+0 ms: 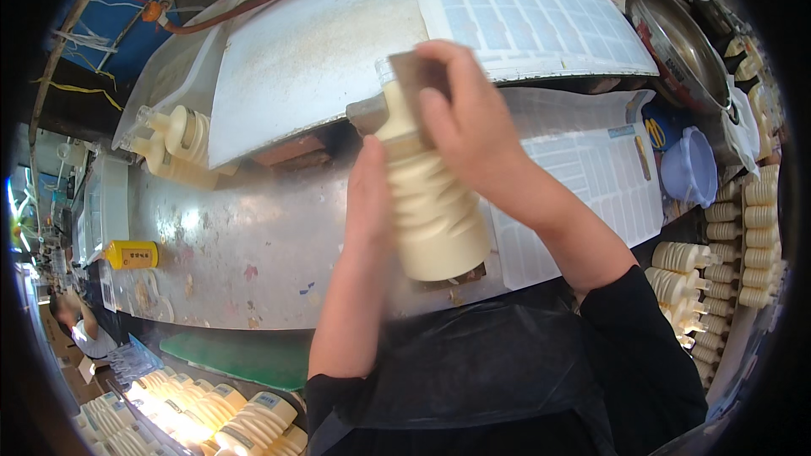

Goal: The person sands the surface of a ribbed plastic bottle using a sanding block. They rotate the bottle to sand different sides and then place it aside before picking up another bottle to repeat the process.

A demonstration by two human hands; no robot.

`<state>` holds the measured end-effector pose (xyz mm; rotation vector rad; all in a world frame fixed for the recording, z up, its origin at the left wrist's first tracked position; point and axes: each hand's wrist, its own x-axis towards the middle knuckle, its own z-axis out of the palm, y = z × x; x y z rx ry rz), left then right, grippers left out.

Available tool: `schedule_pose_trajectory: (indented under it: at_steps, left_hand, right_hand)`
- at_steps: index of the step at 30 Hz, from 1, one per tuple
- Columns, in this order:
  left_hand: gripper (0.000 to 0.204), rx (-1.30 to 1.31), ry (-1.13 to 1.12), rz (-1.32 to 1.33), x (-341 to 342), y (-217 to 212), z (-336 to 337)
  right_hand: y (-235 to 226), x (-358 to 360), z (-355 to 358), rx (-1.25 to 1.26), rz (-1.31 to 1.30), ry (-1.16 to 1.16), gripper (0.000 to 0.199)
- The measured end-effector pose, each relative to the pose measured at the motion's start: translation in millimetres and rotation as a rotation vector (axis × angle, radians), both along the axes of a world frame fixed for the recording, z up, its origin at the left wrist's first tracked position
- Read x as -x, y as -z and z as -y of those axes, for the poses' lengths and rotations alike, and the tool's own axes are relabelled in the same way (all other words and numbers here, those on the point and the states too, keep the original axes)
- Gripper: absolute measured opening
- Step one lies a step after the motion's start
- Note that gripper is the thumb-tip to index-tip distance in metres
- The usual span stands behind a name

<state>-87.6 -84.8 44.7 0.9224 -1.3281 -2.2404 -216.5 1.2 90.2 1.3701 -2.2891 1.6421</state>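
left hand (pixel 370 198) laid against a ribbed cream bottle (pixel 439 224), grip unclear; right hand (pixel 465 118) pinching a brown piece (pixel 409 76): seemingly midway, labelled bottles (pixel 263 418) lying aside.

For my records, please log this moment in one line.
cream bottle: ribbed; right hand: holds brown piece by bottle's neck; left hand: at bottle's left side

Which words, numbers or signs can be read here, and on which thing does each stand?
None reads clearly:
Held bottle: no legible text.
Yellow container: dark characters, too small.
Label sheet on the white board: print too small.
Metal basin: side lettering, too blurred.
Bottles at lower left: labels too small.
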Motion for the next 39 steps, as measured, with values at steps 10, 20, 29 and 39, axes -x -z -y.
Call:
schedule_pose_trajectory:
  at_steps: [10,20,29,39]
  left_hand:
    - [0.045,-0.237,-0.126,-0.072,-5.4,-1.5,-3.0]
    - [0.078,0.596,0.034,-0.021,-34.5,3.2,-25.5]
    - [0.119,0.791,0.092,0.231,-27.1,-3.7,-38.7]
    - [0.118,0.679,0.067,0.168,-28.8,9.5,-37.1]
  right_hand:
    - [-8.5,-46.1,41.4,-0.323,-0.247,0.043,0.023]
    - [4.7,-3.4,8.0,-0.143,-0.164,-0.020,0.030]
    - [7.3,20.9,-3.8,0.122,0.036,-0.085,0.041]
    - [36.6,32.6,-12.8,0.032,0.076,-0.051,0.038]
